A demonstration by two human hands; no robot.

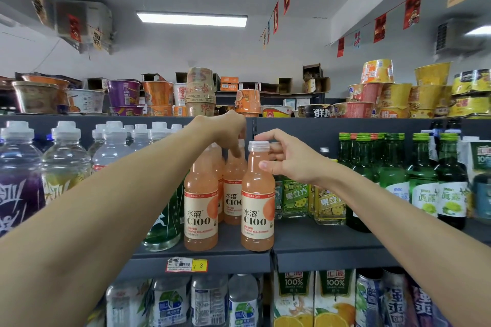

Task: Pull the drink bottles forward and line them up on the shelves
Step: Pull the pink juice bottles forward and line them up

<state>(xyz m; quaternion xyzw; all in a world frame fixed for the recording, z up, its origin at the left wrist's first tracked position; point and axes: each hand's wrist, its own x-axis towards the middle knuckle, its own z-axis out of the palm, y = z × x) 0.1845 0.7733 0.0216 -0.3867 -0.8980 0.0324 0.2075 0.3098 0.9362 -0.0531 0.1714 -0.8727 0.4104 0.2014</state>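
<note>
Several pink C100 drink bottles stand on the dark middle shelf (318,241). One front bottle (257,210) stands at the shelf's front edge, and my right hand (287,159) grips its neck just under the white cap. A second front bottle (200,210) stands to its left. My left hand (231,133) reaches over that one, fingers curled down onto the neck of a pink bottle further back (234,194). More pink bottles stand behind, partly hidden by my left hand.
Clear water bottles (66,162) fill the shelf's left side; green glass bottles (422,183) and small yellow-green bottles (295,196) stand to the right. Instant noodle cups (199,93) crowd the top shelf. Juice cartons (313,297) and water bottles sit below. A yellow price tag (187,265) marks the edge.
</note>
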